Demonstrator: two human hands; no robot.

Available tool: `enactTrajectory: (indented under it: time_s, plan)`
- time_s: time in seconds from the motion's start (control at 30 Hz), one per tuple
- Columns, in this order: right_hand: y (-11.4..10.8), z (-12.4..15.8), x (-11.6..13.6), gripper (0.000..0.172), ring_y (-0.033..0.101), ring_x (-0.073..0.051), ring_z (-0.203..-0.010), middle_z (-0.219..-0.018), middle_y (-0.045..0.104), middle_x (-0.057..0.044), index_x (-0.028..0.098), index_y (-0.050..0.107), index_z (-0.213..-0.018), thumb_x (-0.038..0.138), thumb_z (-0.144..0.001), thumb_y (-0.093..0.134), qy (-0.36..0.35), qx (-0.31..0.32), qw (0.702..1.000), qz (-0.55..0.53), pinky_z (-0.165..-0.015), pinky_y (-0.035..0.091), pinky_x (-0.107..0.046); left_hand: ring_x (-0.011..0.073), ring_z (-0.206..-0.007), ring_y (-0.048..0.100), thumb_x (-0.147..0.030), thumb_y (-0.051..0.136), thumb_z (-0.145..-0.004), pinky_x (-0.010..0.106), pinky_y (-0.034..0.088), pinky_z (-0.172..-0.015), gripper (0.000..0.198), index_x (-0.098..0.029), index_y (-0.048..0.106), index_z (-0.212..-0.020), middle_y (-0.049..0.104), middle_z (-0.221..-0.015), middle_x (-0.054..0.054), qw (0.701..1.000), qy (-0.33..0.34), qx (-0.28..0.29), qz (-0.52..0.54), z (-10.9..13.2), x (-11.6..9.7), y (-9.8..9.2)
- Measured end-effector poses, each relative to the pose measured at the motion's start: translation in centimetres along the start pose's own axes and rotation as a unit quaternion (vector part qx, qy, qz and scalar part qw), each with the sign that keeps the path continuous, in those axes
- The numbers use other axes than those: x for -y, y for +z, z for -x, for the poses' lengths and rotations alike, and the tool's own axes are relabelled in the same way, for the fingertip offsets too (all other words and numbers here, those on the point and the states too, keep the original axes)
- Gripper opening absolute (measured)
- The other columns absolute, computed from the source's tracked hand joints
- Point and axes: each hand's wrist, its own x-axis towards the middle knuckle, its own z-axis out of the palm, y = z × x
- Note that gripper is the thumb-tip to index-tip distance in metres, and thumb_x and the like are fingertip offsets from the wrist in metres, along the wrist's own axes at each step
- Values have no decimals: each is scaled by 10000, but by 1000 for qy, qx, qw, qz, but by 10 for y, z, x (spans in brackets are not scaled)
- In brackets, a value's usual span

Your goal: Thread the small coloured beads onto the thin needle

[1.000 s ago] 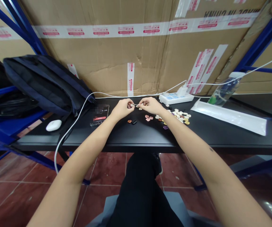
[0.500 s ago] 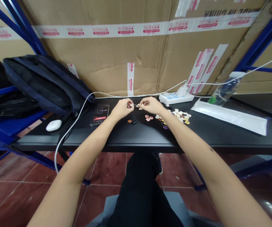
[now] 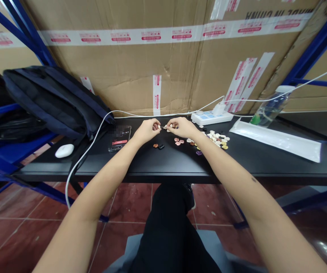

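Fingertips of my left hand (image 3: 148, 130) are pinched on a small white button (image 3: 159, 126) above the black table. Just to its right, my right hand (image 3: 181, 127) is closed in a pinch on a thin needle-like piece (image 3: 164, 127) that reaches toward the button. Whether its tip is in a hole is too small to tell. Pale buttons (image 3: 168, 130) lie partly hidden by the right fingers. Nearer me are an orange button (image 3: 155, 145), a black button (image 3: 161, 146) and several pink buttons (image 3: 177, 141). A mixed pile of buttons (image 3: 216, 139) spreads beside my right forearm.
A phone (image 3: 120, 138) and a white earphone case (image 3: 64, 151) lie left, beside a dark backpack (image 3: 52, 98). At the back right are a power strip (image 3: 212, 118), a bottle (image 3: 271, 108) and a white plastic packet (image 3: 277, 141). A white cable (image 3: 95, 138) crosses the table (image 3: 163, 167).
The white button in my left fingers has turned and now shows narrower. My right fingers have shifted very slightly; the arms and other things stay put.
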Motion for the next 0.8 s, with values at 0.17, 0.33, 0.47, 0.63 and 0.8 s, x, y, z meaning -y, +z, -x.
enactTrajectory:
  time_s: [0.17,0.33,0.47,0.63,0.8]
  plan:
    - [0,0,-2,199,653,-178,-797,-901,757,-39,222,789,-968,333,-882,648,-14,2,1000,-18,-775,481,-304,167,-793,723,-116,689,-845,300,583,-792,107,-135,676,-950,749,-868,68,1000,-13,7,10,0,0,0]
    - [-1,2,4,207,672,-208,-839,-950,773,-50,240,785,-1015,340,-913,636,-5,0,999,33,-737,459,-308,168,-798,725,-97,686,-858,307,589,-811,103,-135,679,-954,756,-865,67,1000,-27,11,11,-1,-1,0]
    - [-2,1,5,195,678,-193,-779,-884,779,-56,206,792,-972,288,-928,621,-30,27,999,-4,-724,456,-297,168,-801,727,-105,702,-859,307,591,-814,90,-139,681,-939,760,-852,62,1000,-23,13,12,-1,-2,-2]
    - [-4,3,7,205,682,-222,-854,-963,785,-45,262,791,-1030,286,-927,616,-13,14,998,62,-719,438,-309,171,-812,726,-107,699,-864,314,588,-830,86,-139,688,-943,763,-863,66,1000,-12,19,3,0,-3,-3]
    - [-5,3,8,215,681,-220,-824,-935,783,-56,249,792,-1027,287,-937,601,-28,20,998,51,-713,437,-314,176,-812,726,-111,695,-867,318,586,-833,108,-135,705,-972,767,-879,76,1000,-9,19,-3,1,-4,-3]
